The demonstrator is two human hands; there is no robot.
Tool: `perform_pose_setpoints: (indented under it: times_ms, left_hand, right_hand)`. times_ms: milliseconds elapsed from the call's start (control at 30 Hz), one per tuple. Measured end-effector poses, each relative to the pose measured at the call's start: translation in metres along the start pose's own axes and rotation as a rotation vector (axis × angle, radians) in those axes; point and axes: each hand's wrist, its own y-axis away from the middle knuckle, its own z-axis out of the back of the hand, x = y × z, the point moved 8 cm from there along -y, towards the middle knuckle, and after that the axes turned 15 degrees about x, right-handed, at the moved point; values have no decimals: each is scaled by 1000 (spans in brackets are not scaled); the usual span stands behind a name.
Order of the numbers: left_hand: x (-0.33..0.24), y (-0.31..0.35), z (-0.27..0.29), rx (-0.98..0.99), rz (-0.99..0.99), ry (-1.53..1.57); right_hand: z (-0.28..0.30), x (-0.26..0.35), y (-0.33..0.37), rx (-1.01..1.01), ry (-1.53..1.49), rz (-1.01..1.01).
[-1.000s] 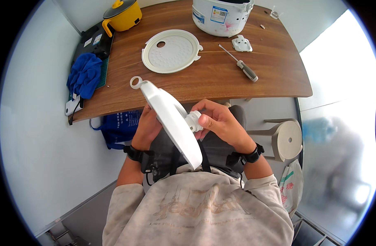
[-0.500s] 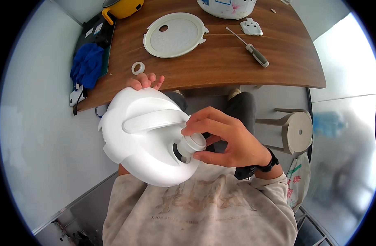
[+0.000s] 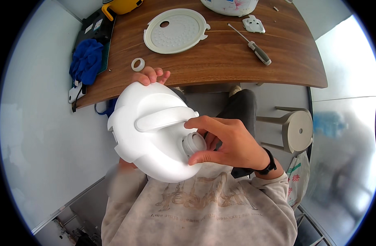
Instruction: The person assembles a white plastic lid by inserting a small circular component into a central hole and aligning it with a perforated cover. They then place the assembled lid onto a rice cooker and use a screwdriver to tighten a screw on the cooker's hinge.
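Note:
I hold a white rice cooker lid (image 3: 155,160), with a raised carrying handle (image 3: 163,119), over my lap. My left hand (image 3: 151,76) is closed on its far edge, the fingertips showing above the rim and the rest hidden behind it. A round white steam vent cap (image 3: 195,142) sits in the opening on the lid's right side. Around the cap, my right hand (image 3: 233,143) has its thumb and index finger spread, one on either side and seemingly just off it. The other fingers curl behind and are partly hidden.
On the wooden table (image 3: 196,69) lie a white ring (image 3: 138,64), a round inner plate (image 3: 175,33), a screwdriver (image 3: 257,51) and a small white part (image 3: 253,24). A white cooker body (image 3: 231,6) stands behind. Blue cloth (image 3: 86,61) lies left; a stool (image 3: 298,131) stands right.
The vent cap has gone from tilted above the opening to seated in it. My right thumb and index finger have spread apart around it. The lid has shifted slightly right.

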Motion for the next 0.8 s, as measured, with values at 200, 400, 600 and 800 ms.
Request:
perform_pose_setpoints:
  times_ms: [200,400,600,800]
  left_hand:
    - [-1,-3,-1,32,-50,63]
    - [-11,-7,-2,29,-127,74]
    - [-10,-4,6,81,-111,0]
    - [-15,-7,4,79,-135,11]
  right_hand:
    - [-8,-6,-2,24,179,48]
    - [-12,-2,-1,44,42,96]
    - [-9,-9,-4,39,96,29]
    - [-11,-18,-10,54,117,9]
